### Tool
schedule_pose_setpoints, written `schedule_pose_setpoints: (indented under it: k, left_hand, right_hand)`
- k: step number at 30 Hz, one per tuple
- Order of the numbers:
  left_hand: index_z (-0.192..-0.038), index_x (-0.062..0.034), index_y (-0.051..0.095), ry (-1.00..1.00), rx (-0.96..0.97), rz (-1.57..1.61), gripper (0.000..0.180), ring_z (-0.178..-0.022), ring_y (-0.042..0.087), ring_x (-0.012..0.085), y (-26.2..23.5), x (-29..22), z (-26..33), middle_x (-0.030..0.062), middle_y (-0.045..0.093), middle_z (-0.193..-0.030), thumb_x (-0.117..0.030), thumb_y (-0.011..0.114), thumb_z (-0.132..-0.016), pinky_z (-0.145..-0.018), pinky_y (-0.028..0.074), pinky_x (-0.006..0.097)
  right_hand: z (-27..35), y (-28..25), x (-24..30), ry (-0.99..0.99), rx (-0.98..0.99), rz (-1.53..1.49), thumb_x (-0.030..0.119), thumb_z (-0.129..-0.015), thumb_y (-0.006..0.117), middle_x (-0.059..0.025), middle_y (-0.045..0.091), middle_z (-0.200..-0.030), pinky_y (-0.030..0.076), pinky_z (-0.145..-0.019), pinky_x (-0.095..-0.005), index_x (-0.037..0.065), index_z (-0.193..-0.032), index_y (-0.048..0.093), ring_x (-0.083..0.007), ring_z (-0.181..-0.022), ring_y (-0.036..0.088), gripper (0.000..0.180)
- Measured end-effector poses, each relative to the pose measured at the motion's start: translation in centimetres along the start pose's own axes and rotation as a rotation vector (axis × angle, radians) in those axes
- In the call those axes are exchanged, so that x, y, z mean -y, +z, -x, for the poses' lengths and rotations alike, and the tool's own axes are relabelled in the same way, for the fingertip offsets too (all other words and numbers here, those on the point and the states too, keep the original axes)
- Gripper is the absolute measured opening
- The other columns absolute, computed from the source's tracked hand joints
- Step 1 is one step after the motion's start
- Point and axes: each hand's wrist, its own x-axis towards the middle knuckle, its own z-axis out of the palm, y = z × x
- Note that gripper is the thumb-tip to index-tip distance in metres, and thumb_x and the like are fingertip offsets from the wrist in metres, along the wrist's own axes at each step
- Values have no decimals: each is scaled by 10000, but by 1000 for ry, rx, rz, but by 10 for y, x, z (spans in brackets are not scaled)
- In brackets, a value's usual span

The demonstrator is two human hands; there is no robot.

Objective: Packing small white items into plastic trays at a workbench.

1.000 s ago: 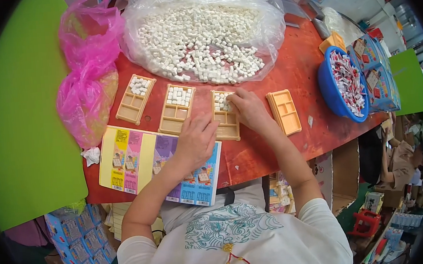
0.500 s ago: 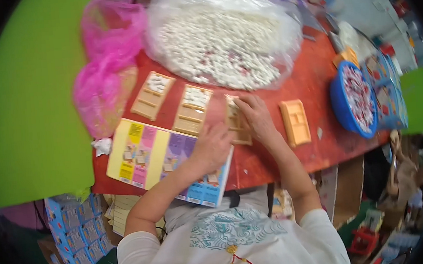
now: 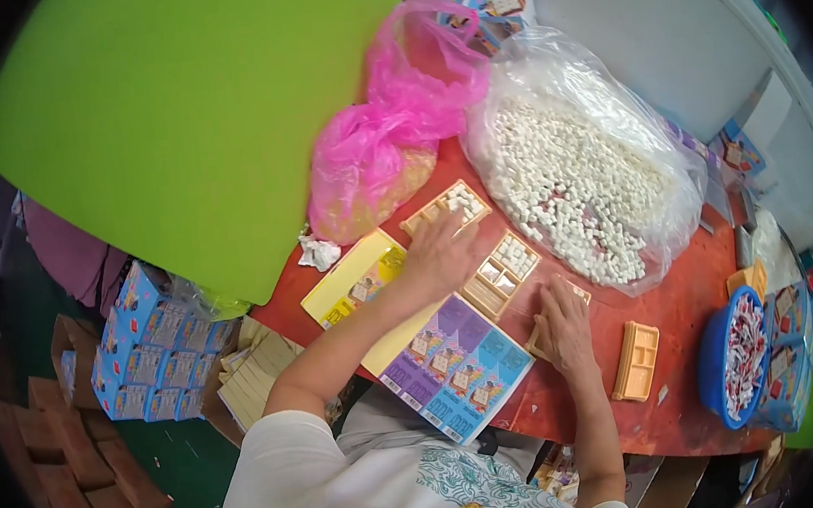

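Tan plastic compartment trays (image 3: 502, 272): two hold white pieces, the right one (image 3: 636, 361) waits empty; my left hand (image 3: 440, 251) and right hand (image 3: 562, 326) press flat, open

We see matt plastic trays (image 3: 502, 273), glossy printed card (image 3: 453, 360), crinkly clear bag (image 3: 591, 173), smooth red tabletop (image 3: 677, 299).

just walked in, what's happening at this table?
A person is working at a red table with small tan compartment trays. The left hand rests among two trays holding white pieces; the right hand covers a third. An empty tray lies to the right. A colourful printed sheet lies under the left forearm. Behind are a clear bag of white pieces, a pink bag, and a blue basket at the right.
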Motion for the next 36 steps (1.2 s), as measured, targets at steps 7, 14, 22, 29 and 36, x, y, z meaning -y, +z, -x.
schedule_pose_setpoints:
  k: [7, 14, 22, 29, 36]
  left_hand:
    - [-1327, -50, 490, -196, 181, -139, 489, -1310, 384, 431, 6, 41, 4, 249, 416, -1415, -246, 532, -882, -1034, 317, 563]
    - [-1227, -56, 537, -241, 303, -183, 413, -1228, 451, 402, -5, 21, 8, 224, 491, -1301, -263, 537, -871, -967, 330, 564]
    - [-1184, -38, 543, -203, 297, -151, 381, -1106, 505, 342, -4, -1, 10, 170, 539, -1103, -258, 546, -872, -944, 327, 594]
    - [-1229, -12, 519, -102, 160, -203, 407, -1237, 461, 389, 13, -2, 18, 196, 522, -1270, -231, 539, -886, -996, 291, 648]
    - [-1299, -35, 480, -131, 148, -119, 460, -1257, 447, 426, 11, 7, 25, 206, 496, -1331, -221, 534, -882, -1016, 257, 670]
  right_hand:
    - [6, -6, -10, -5, 25, -14, 70, -802, 646, -162, 571, -1274, 339, -1053, -462, -8, -1111, 604, -341, -1314, 442, 322]
    - [16, -19, -12, -9, 31, 21, 49, -799, 635, -157, 574, -1279, 343, -1042, -458, 4, -1075, 616, -325, -1289, 471, 280]
    - [-65, 1, 25, -53, -89, 19, 179, -885, 618, -172, 468, -1409, 328, -1063, -457, 10, -1298, 524, -319, -1326, 423, 456]
    - [-133, 69, 29, -103, -46, 106, 358, -936, 534, -158, 440, -1435, 285, -1110, -455, -17, -1327, 472, -294, -1351, 392, 546]
    - [-141, 58, 16, -171, -142, -5, 250, -908, 602, -146, 529, -1341, 358, -1044, -450, 87, -1249, 576, -295, -1263, 483, 378]
